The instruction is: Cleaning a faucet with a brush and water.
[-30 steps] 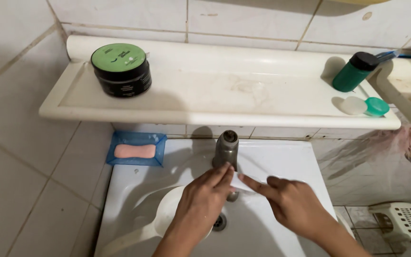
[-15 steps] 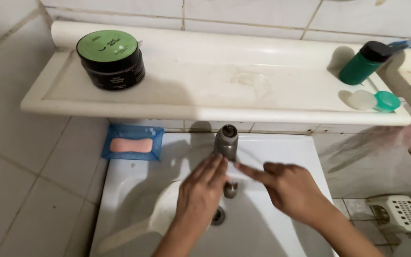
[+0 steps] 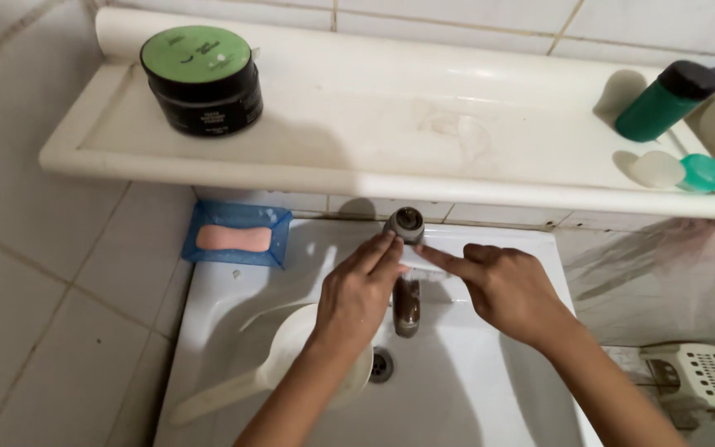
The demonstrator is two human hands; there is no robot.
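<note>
Your left hand [image 3: 357,290] and right hand [image 3: 506,285] meet over the white sink [image 3: 473,389], just in front of the brown tap [image 3: 407,273]. Between them you hold a small pale strip [image 3: 425,265]; what it is cannot be told. Its long axis runs left to right across the tap, level with the sink's back edge. The left grip pinches its left end with straight fingers; the right grip pinches the other end, index finger [image 3: 444,261] pointing left along it. A white ladle [image 3: 291,364] lies in the basin below your left wrist.
</note>
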